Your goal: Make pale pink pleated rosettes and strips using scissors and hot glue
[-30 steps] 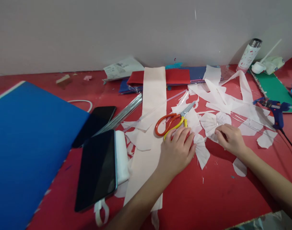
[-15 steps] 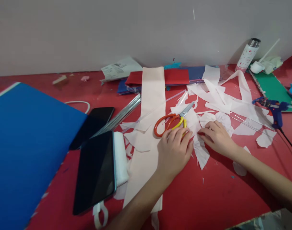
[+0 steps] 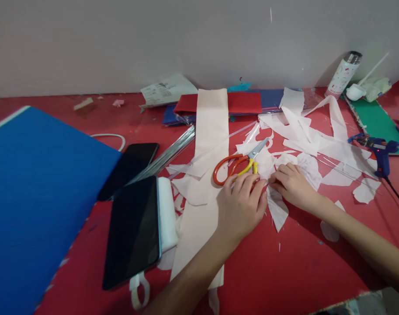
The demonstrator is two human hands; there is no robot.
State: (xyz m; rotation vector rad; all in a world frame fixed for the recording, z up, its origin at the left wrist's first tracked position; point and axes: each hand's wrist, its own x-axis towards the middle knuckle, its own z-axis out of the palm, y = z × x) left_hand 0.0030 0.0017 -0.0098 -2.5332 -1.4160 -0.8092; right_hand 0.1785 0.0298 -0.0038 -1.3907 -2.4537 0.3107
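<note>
My left hand (image 3: 241, 202) is closed beside the scissors (image 3: 241, 164), its fingertips curled under so that what they hold is hidden. The scissors have one orange and one yellow handle and lie with blades pointing away. Close on the right, my right hand (image 3: 293, 186) pinches the top of a crinkled white paper piece (image 3: 278, 212) with a pointed lower end. The fingertips of both hands almost meet. Behind my right hand lie rounded, ruffled white paper pieces (image 3: 310, 169). A long pale paper strip (image 3: 199, 232) runs under my left hand's side.
White paper scraps (image 3: 333, 118) spread at the right, near a blue glue gun (image 3: 381, 157) and a patterned flask (image 3: 343, 76). To the left are a tablet (image 3: 133, 232), a dark phone (image 3: 130, 166), silvery wires (image 3: 169, 151) and a large blue board (image 3: 48, 197).
My right hand has shifted slightly towards my left, and the fingertips are closer together. The whole view has moved a little; the scissors and papers stay put on the table.
</note>
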